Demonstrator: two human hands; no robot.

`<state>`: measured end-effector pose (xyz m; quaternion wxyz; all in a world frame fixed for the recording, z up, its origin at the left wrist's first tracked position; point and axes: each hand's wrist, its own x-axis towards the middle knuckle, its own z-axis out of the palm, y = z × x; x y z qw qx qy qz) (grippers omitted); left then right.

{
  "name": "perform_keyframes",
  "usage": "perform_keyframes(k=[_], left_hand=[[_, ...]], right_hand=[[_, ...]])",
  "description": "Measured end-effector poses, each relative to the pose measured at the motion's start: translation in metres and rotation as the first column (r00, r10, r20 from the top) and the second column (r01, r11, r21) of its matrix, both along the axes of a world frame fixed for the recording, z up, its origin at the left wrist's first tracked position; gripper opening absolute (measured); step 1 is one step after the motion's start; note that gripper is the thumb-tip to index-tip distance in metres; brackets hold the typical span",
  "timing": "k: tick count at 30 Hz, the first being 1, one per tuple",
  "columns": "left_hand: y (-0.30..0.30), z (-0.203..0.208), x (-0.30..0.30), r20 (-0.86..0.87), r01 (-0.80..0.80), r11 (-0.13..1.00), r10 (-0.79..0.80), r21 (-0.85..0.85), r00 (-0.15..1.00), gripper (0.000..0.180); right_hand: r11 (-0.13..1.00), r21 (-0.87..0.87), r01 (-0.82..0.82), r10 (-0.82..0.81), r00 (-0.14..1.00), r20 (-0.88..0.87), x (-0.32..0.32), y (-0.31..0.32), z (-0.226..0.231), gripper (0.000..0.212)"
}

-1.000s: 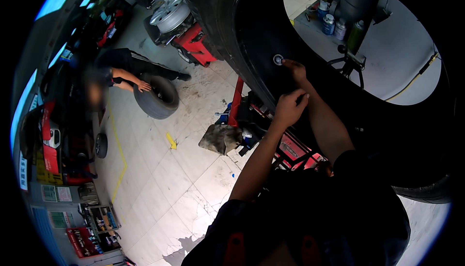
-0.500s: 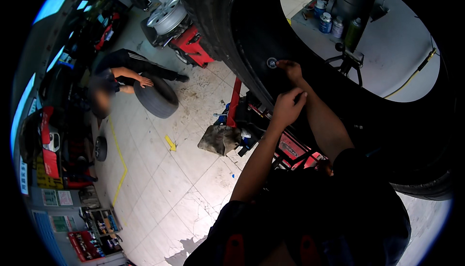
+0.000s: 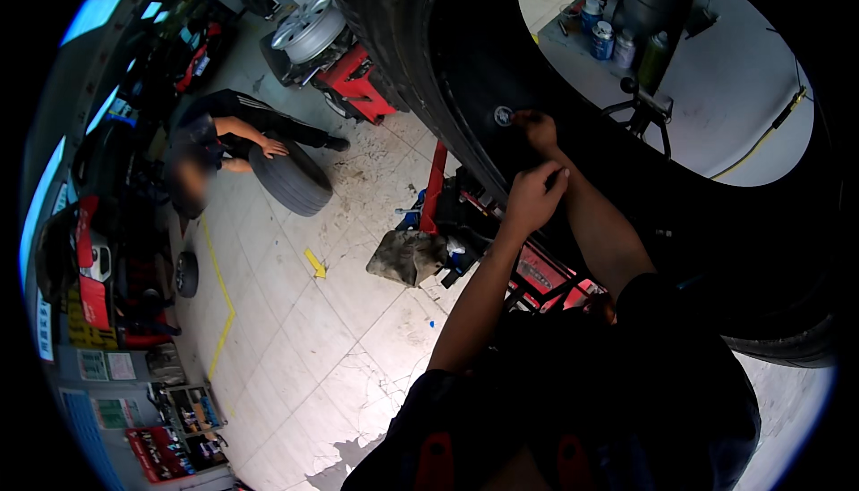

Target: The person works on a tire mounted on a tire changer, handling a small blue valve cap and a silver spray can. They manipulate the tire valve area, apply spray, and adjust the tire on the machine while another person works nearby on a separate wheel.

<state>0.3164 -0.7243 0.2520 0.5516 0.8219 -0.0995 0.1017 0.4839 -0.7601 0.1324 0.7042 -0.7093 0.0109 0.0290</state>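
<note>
- Tyre: large, black, raised close before the person and filling the upper right of the view; ribbed tread is showing along its left edge, the inner wall is lying in shadow, and the floor is showing through its round opening.
- Patch: small round pale disc, sitting on the dark inner wall just left of the right hand.
- Right hand: fingers are curling against the inner wall beside the patch; whether they are pinching anything cannot be told.
- Left hand: is closing into a loose fist just below the right hand, thumb up; anything inside it is hidden.
- Red stand: is standing under the tyre.
- Co-worker: is crouching well apart at the left, a hand on a second tyre on the floor.
</note>
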Motion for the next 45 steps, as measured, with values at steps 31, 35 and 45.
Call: perform_keyframes(k=[31,35,45], left_hand=[[-0.002,0.005,0.000,0.034,-0.026,0.999,0.026,0.019,0.999,0.016],[-0.001,0.002,-0.001,0.025,-0.029,1.000,0.029,0.002,0.999,0.016],[-0.001,0.000,0.002,0.058,-0.015,0.997,0.011,0.081,0.998,0.015]], right_hand=[[0.919,-0.377,0.116,-0.068,0.988,0.137,-0.006,0.008,0.021,0.030],[0.874,-0.482,0.056,0.026,0.987,0.162,-0.016,0.008,0.048,0.025],[0.901,-0.433,-0.023,0.111,0.977,0.180,-0.014,0.000,0.050,0.019]])
